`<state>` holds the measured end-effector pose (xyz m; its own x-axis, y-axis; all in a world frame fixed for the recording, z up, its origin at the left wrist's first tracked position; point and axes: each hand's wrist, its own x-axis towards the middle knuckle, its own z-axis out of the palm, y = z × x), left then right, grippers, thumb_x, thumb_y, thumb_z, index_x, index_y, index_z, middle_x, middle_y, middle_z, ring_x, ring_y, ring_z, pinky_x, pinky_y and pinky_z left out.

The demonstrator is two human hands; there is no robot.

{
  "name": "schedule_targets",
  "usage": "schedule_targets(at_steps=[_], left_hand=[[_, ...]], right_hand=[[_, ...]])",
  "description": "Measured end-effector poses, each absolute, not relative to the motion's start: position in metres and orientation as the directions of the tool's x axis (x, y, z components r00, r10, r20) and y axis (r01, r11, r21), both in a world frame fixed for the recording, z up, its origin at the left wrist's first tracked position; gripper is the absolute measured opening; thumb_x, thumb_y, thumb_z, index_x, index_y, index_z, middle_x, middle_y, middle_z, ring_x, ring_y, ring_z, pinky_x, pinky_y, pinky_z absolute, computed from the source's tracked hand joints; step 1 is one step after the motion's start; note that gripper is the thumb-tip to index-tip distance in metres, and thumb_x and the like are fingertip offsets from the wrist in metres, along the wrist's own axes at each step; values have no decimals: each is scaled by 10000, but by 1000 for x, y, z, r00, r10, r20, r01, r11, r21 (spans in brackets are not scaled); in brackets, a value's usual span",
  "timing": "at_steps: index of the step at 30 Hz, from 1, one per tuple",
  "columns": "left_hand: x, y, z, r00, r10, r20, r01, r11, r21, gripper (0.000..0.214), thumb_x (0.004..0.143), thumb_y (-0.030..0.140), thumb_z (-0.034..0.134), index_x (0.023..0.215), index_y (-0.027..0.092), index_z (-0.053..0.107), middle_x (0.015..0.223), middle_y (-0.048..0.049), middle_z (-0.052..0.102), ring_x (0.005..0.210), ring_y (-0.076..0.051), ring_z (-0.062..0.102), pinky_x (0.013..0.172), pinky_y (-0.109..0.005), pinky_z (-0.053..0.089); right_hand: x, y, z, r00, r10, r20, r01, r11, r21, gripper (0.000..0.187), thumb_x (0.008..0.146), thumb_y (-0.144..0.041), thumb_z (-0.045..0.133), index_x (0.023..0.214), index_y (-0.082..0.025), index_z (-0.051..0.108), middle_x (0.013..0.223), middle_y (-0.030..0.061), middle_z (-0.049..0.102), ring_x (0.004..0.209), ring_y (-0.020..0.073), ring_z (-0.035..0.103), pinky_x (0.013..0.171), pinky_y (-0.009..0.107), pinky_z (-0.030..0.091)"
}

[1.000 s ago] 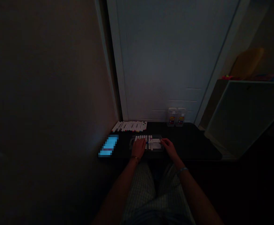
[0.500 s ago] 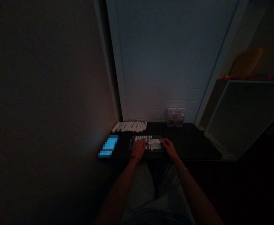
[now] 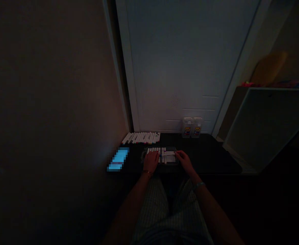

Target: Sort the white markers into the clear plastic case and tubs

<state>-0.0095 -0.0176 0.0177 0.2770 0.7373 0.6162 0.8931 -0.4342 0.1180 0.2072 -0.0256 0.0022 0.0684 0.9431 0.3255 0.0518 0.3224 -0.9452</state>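
Observation:
A white marker (image 3: 168,155) lies level between my hands, with a blue band near its left end. The thumb and fingers of my right hand (image 3: 184,160) pinch its right end. My left hand (image 3: 152,160) is closed around its left end, above a clear plastic case (image 3: 142,157). Inside this case stand several white markers (image 3: 155,149) side by side, partly covered by my left hand. A pale area shows in the right part of the case, under the held marker.
Behind the case, a row of white markers (image 3: 141,137) lies on the black table (image 3: 203,156). Two clear containers (image 3: 191,128) with labels stand at the back by the white door (image 3: 185,68). A blurred-out glowing blue rectangle (image 3: 119,159) lies at the left; a cabinet (image 3: 269,126) stands right.
Both hands and the marker between them stay in nearly the same place. The picture has become a little darker.

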Motion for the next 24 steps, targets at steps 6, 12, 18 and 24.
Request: schedule_targets(at_steps=[6, 12, 18, 24], left_hand=[[-9, -16, 16, 271, 728, 630, 895, -431, 113, 263, 920, 273, 327, 937, 184, 575, 903, -57, 613, 873, -195, 514, 742, -320, 341], [-9, -16, 17, 282, 729, 624, 894, -435, 104, 269, 921, 271, 323, 928, 179, 576, 883, -58, 612, 863, -195, 513, 730, -317, 340], [-10, -16, 17, 281, 727, 626, 890, -441, 114, 268, 919, 274, 325, 928, 182, 577, 885, -59, 615, 860, -194, 515, 743, -317, 343], [-9, -16, 16, 279, 739, 613, 889, -440, 126, 268, 919, 274, 323, 933, 184, 576, 886, -62, 615, 873, -198, 515, 738, -320, 344]], right_hand=[[208, -25, 2, 74, 936, 344, 65, 339, -938, 371, 715, -531, 585, 914, -220, 624, 907, 37, 656, 844, 205, 591, 737, 304, 452], [207, -24, 1, 86, 931, 355, 68, 350, -934, 353, 722, -518, 584, 903, -218, 626, 916, 38, 654, 858, 205, 587, 758, 307, 443], [208, -25, 2, 75, 931, 358, 70, 353, -933, 334, 734, -500, 581, 904, -216, 627, 900, 39, 649, 851, 202, 581, 756, 302, 442], [209, -22, -1, 74, 937, 342, 64, 338, -939, 337, 734, -503, 578, 904, -216, 624, 903, 41, 651, 854, 204, 583, 757, 305, 444]])
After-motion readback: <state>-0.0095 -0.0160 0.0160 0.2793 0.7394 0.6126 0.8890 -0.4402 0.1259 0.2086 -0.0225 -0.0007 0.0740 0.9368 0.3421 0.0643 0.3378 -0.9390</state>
